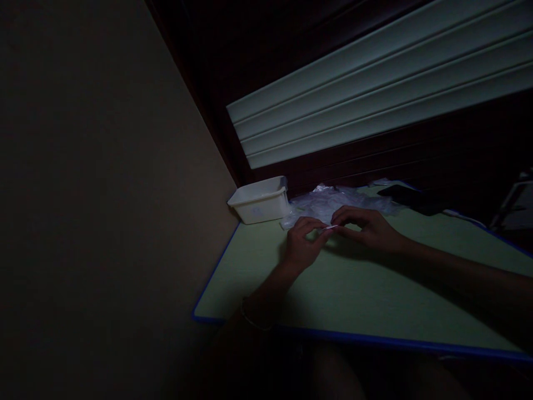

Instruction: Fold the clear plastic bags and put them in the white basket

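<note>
Above the middle of the pale green table [358, 294], both my hands meet at their fingertips. My left hand [303, 242] pinches one end of a small, thin, whitish piece [331, 227]. The other end sits between the thumb and fingers of my right hand [366, 228]. The piece is too small and dim for me to tell its kind. Just behind the hands lies a loose heap of clear plastic bags [320, 201]. A thin bracelet [250, 321] circles my left wrist.
A white plastic bin [262, 203] stands at the table's back left corner, by the wall [125, 166]. Toward the back right lie a dark flat object [412, 199] and a pale cable [462, 216]. Blue edging [353, 336] borders the table. Behind it rises a dark slatted panel [375, 83].
</note>
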`<state>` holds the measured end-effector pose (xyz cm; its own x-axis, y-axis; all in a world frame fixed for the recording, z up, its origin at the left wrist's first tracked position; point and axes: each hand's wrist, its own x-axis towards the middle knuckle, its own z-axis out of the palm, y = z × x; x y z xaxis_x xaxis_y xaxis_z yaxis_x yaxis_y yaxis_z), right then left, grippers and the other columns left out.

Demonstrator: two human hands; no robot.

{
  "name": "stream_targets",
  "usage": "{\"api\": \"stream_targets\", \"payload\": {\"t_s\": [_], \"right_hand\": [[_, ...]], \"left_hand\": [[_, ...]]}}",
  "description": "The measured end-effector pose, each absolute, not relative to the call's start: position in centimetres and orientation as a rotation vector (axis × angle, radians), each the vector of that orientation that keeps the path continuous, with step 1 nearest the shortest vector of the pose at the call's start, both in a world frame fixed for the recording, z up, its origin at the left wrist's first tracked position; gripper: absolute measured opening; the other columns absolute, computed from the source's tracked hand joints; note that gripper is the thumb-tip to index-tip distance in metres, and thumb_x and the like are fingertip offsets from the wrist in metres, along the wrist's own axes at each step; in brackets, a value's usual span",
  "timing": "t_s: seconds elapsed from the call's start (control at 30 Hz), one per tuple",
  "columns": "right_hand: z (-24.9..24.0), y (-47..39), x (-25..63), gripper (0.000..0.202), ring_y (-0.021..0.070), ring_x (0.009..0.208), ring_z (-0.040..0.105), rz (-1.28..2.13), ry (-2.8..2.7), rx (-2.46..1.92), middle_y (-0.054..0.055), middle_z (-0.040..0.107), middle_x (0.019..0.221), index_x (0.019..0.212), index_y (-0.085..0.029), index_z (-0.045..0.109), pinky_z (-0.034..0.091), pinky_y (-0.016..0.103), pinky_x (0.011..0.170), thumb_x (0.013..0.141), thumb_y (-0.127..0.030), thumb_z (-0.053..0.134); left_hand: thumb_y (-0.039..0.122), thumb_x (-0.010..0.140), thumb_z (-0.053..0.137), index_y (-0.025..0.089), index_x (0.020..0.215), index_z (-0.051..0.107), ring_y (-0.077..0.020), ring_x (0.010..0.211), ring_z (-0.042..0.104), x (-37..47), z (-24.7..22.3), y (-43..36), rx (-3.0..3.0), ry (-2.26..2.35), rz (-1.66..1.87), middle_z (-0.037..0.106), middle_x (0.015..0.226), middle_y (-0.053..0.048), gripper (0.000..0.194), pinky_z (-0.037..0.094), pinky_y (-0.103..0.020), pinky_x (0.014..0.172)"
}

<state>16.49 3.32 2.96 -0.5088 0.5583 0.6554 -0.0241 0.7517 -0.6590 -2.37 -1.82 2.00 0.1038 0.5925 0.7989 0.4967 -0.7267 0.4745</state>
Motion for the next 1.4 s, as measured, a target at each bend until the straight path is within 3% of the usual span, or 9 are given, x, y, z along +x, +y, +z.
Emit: {"api": "stream_targets", "payload": {"t_s": [0.27,0.53,0.7,0.9,1.1,1.4], "right_hand": [[3.1,3.4,16.6,0.027,0.022,0.082,0.067,0.826,-1.976,-0.52,0.004,0.073,0.087,0.082,-0.024,0.072,0.053,0.037,0.081,0.077,-0.051,0.07],[3.1,3.2,16.5,0.023,0.0206,0.082,0.067,0.853,-1.968,-0.423,0.003,0.072,0.087,0.081,-0.024,0.072,0.052,0.035,0.08,0.078,-0.046,0.071],[3.3,3.2,16.5,0.021,0.0204,0.081,0.067,0.823,-1.984,-0.424,0.004,0.072,0.087,0.081,-0.024,0.073,0.052,0.035,0.079,0.078,-0.045,0.071],[3.3,3.1,16.5,0.026,0.021,0.082,0.066,0.835,-1.988,-0.447,0.003,0.072,0.087,0.08,-0.024,0.072,0.052,0.035,0.08,0.076,-0.05,0.071],[3.1,3.2,16.5,0.018,0.0202,0.082,0.066,0.826,-1.988,-0.427,0.003,0.071,0.088,0.082,-0.024,0.072,0.052,0.034,0.08,0.079,-0.042,0.07],[3.2,3.2,16.5,0.022,0.021,0.083,0.067,0.826,-2.001,-0.448,0.003,0.072,0.088,0.082,-0.025,0.073,0.052,0.034,0.081,0.078,-0.046,0.071]], "left_hand": [[0.031,0.092,0.053,0.018,0.087,0.069,-0.0167,0.087,0.061,-2.8,2.3,-1.9,2.345,1.149,1.69,0.068,0.087,-0.006,0.022,0.051,-0.035,0.081],[0.033,0.097,0.042,0.017,0.084,0.064,-0.0176,0.084,0.059,-2.9,2.1,-1.9,2.388,1.201,1.724,0.064,0.084,-0.007,0.03,0.049,-0.035,0.079],[0.033,0.096,0.044,0.018,0.086,0.066,-0.0175,0.086,0.06,-3.1,2.2,-1.8,2.36,1.219,1.773,0.065,0.086,-0.006,0.028,0.049,-0.036,0.081],[0.032,0.09,0.057,0.023,0.106,0.066,-0.0188,0.099,0.061,-3.0,2.6,-2.2,2.372,1.165,1.763,0.066,0.103,-0.007,0.021,0.051,-0.038,0.087],[0.025,0.09,0.055,0.021,0.099,0.068,-0.0168,0.093,0.061,-2.9,2.6,-2.2,2.399,1.143,1.739,0.066,0.095,-0.006,0.016,0.051,-0.035,0.085],[0.025,0.089,0.057,0.019,0.091,0.066,-0.0164,0.088,0.06,-3.4,2.6,-2.0,2.465,1.132,1.637,0.066,0.089,-0.005,0.011,0.05,-0.033,0.081]]}}
